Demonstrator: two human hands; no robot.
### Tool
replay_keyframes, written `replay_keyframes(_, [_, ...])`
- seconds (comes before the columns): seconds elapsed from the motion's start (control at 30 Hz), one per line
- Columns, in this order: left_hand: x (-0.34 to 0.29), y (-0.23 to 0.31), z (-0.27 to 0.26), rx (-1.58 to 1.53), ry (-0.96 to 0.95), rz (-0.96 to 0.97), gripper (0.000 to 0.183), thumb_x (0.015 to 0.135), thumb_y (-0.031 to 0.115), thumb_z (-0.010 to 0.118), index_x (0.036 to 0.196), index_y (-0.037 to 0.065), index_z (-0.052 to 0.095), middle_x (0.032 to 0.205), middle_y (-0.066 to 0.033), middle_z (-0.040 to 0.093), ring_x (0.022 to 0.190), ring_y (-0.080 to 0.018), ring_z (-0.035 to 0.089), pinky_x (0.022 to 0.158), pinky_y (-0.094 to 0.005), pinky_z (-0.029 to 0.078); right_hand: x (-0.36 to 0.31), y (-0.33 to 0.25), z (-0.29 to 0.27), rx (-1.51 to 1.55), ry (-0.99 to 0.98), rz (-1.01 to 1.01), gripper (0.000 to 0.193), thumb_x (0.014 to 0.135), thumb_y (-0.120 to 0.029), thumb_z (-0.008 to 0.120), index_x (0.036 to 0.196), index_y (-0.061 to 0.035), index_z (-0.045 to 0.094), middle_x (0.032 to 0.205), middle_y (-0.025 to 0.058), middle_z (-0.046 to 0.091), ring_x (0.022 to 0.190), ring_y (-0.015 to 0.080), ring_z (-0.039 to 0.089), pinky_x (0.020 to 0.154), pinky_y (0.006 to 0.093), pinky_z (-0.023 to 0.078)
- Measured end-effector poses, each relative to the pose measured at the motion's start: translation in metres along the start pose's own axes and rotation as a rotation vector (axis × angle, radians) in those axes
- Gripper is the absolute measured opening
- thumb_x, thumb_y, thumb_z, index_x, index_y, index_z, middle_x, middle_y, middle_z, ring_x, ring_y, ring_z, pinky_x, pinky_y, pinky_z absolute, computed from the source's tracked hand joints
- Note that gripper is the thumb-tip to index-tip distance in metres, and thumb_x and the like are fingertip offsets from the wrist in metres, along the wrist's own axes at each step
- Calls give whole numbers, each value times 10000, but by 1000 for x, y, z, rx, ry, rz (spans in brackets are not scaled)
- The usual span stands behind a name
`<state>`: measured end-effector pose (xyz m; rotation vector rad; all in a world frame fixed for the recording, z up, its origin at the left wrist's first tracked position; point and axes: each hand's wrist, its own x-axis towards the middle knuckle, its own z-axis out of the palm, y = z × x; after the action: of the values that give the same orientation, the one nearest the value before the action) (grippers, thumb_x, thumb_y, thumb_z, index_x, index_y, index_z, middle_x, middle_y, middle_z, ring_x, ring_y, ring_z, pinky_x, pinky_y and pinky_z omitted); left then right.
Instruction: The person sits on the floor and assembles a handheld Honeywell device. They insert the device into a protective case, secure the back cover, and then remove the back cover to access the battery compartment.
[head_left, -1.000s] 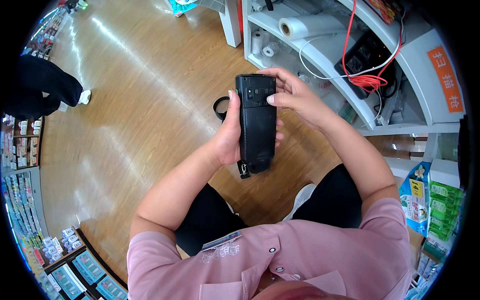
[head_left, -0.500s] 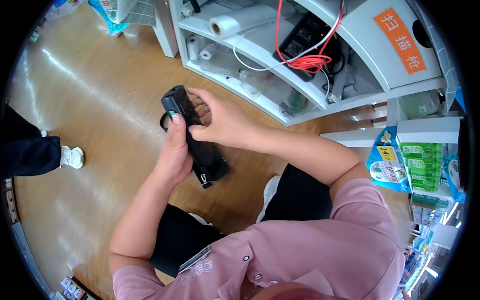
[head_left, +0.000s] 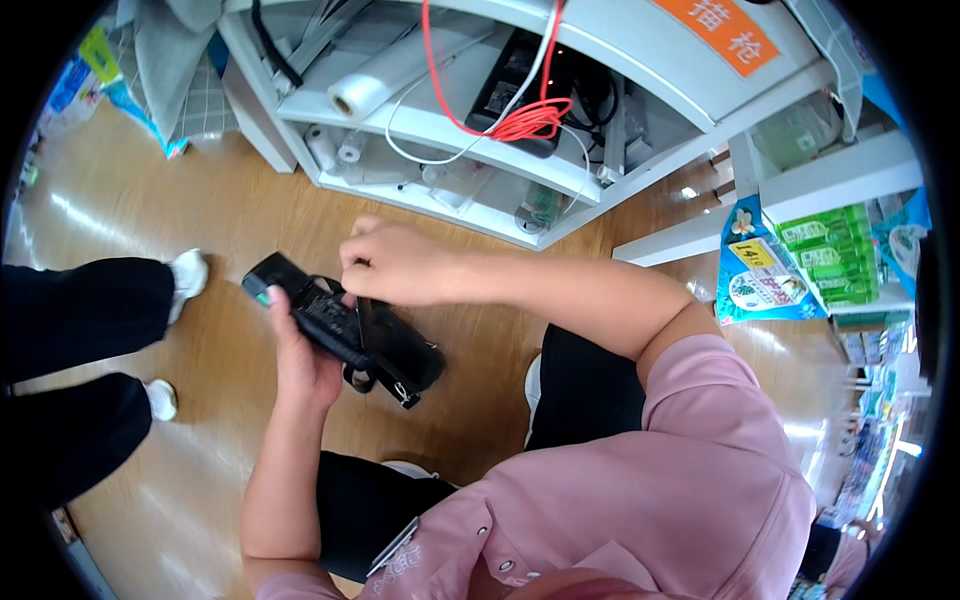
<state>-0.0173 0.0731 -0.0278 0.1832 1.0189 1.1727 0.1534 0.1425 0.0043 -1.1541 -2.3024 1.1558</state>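
Observation:
A black handheld device (head_left: 402, 352) in a dark case or strap lies across my left hand (head_left: 308, 362) over the floor. A pale label shows on its face, and a small metal clip (head_left: 404, 395) hangs at its near end. My left fingers wrap the device from below, with the thumb along its left edge. My right hand (head_left: 398, 262) sits over its middle, fingers curled in. A thin dark edge stands up from the device under those fingertips. Whatever the right fingers pinch is hidden behind the hand.
Ahead stands a white shelf unit (head_left: 420, 128) with a plastic film roll (head_left: 375, 88), a coiled red cable (head_left: 530, 122) and a black box (head_left: 500, 85). Another person's dark trouser legs (head_left: 90, 310) are at the left. Blue (head_left: 760, 275) and green packs (head_left: 830, 255) hang at the right.
The device and both hands have shifted left and a little nearer, and the device lies flatter. My right fingers have curled in over its middle. The other person's legs are farther into view.

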Motion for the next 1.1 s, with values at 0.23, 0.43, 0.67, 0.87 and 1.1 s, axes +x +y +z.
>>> replay_keyframes(0.23, [2,23,-6,-179,-59,43,663,850,709,400,987,74,532,888,-125,600,874,-288,617,806,-474,499,5,20,-56,-392,488,-200,238,851,-348,613,909,-121,648,879,13,605,825,240,603,652,366,478])
replay_keyframes(0.43, [-3,18,4,-212,-80,-42,684,854,715,377,985,64,540,912,-114,592,877,-277,591,821,-461,489,19,46,-66,-875,660,-307,88,795,-203,623,879,-186,641,824,-27,563,696,178,616,496,323,468])
replay_keyframes(0.67, [-5,13,9,-288,-460,-111,825,816,771,331,1258,94,495,1095,-143,605,957,-314,617,823,-496,511,10,24,-47,-869,402,-863,169,712,-183,597,877,-205,567,754,-19,445,648,128,550,491,272,439])
replay_keyframes(0.87, [-9,25,-13,-367,-620,-183,943,788,791,358,1396,70,351,1129,-204,600,908,-377,653,782,-553,532,6,10,-34,-790,245,-1016,203,716,-206,591,919,-199,599,859,-42,508,750,117,547,570,253,445])
replay_keyframes(1.1, [1,24,-8,-191,-379,-92,798,841,755,307,1223,83,502,1057,-133,620,874,-282,655,783,-440,558,-7,-20,-8,-385,255,-757,422,665,-326,726,1043,-157,646,1003,14,553,921,219,523,754,364,454])
